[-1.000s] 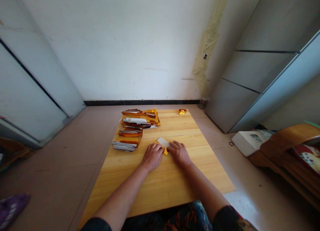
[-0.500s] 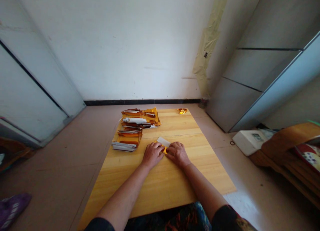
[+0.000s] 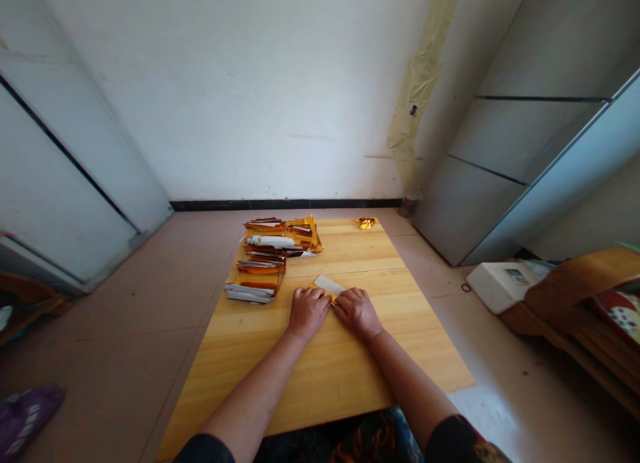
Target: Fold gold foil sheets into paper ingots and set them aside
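A sheet of gold-faced paper lies on the wooden table, its pale side showing beyond my fingers and a narrow gold strip along the near edge. My left hand is closed over the left part of that edge, fingers curled and thumb pressed in. From the other side, my right hand pinches the same edge, its fingertips almost meeting the left ones. My fingers hide much of the near edge. Left of the hands stand bundles of folded gold and white paper.
A crumpled piece of gold foil rests at the table's far right corner. On the floor to the right are a white box and wooden furniture. A purple bag-like item lies at lower left.
The gold strip between my hands has narrowed, and more of the pale side shows. Both hands stay on the paper, fingertips slightly closer together.
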Demonstrator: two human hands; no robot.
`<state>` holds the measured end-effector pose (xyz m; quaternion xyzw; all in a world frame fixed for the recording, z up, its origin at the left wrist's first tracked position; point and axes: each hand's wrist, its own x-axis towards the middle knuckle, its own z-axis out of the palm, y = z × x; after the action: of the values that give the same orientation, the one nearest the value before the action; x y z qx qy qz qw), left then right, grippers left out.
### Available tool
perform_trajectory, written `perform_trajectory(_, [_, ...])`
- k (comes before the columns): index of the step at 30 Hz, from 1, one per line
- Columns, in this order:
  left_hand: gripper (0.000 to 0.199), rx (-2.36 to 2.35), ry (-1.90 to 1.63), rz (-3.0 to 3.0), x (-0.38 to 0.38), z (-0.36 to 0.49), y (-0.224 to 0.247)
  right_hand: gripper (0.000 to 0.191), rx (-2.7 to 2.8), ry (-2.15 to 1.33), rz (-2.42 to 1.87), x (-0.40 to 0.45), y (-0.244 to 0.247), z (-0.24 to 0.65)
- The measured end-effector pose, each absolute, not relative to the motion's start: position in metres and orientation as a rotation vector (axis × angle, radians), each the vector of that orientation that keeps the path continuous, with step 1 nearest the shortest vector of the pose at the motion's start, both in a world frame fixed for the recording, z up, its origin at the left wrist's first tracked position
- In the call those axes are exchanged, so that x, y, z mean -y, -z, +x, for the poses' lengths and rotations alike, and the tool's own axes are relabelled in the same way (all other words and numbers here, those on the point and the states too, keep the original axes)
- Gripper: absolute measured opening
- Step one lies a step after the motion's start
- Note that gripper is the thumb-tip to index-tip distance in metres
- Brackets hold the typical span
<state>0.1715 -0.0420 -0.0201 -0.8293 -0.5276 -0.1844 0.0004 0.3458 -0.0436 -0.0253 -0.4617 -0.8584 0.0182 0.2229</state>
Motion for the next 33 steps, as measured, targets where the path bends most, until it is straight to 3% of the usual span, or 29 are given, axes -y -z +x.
perform_trajectory(13, [0.015, 1.785, 0.668, -2.531, 0.053, 0.179, 0.016, 0.007, 2.145, -0.264, -1.417, 0.032, 0.035, 0.349])
perform_trajectory(33, [0.017, 1.953, 0.523, -2.43, 0.045, 0.19, 0.018, 0.009, 2.164, -0.332, -1.567, 0.017, 0.032, 0.348])
